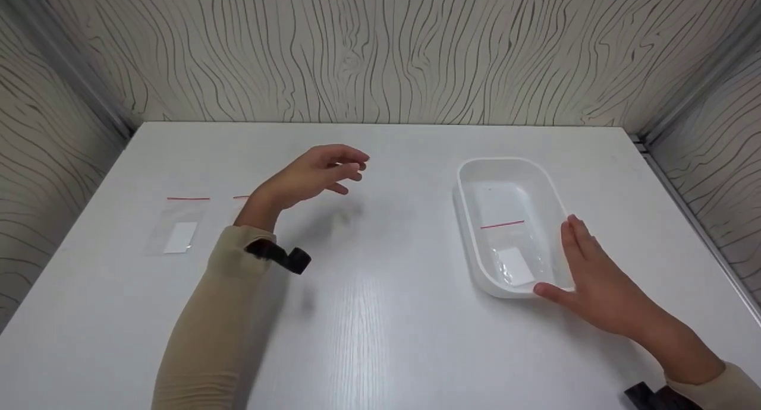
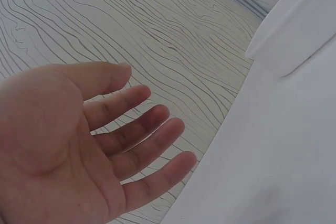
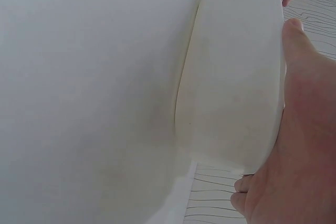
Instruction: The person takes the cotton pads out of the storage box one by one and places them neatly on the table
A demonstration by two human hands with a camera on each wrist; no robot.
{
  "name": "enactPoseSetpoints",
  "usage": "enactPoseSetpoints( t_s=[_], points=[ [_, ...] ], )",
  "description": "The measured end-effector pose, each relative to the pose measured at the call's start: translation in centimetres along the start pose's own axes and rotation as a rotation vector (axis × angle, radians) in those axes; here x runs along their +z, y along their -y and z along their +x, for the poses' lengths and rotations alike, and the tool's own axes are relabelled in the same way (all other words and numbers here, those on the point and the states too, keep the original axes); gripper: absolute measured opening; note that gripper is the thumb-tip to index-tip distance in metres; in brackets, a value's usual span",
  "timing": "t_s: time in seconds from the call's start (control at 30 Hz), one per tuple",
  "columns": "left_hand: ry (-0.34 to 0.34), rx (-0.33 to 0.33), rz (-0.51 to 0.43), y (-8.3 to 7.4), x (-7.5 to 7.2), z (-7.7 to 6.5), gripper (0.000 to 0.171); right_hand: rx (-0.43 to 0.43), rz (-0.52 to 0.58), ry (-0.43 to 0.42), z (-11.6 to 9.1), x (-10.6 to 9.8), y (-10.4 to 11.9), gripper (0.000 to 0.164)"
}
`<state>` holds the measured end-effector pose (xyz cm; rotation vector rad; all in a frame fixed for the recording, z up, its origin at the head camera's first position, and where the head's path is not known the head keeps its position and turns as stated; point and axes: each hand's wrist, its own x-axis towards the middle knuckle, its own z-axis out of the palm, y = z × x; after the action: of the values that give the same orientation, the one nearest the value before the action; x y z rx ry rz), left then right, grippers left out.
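My left hand (image 1: 312, 175) hovers over the middle of the table, fingers loosely bent and spread. In the left wrist view its palm shows bare, holding nothing. My right hand (image 1: 600, 285) rests against the near right corner of a white plastic container (image 1: 467, 243), thumb at the near rim and fairly straight fingers along the right side. Inside the container lies a clear zip bag (image 1: 502, 237) with a red strip and a white piece in it. A similar zip bag (image 1: 178, 226) lies flat at the left.
Partly hidden behind my left wrist is another red strip (image 1: 240, 196), like those on the bags. The white table (image 1: 380, 338) ends at a wall (image 1: 380, 53) with a wood-grain pattern. Black straps with cameras sit on both wrists.
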<state>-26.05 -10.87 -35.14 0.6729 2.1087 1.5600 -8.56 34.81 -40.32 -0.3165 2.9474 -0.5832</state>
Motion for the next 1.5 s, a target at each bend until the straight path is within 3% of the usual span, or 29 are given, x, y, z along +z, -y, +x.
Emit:
enactPoseSetpoints(
  t_s=[1.5],
  points=[
    [0.096, 0.029, 0.0, -2.6, 4.1, 4.0, 0.031, 0.005, -0.006, 0.015, 0.2, 0.0, -0.2, 0.116]
  ],
)
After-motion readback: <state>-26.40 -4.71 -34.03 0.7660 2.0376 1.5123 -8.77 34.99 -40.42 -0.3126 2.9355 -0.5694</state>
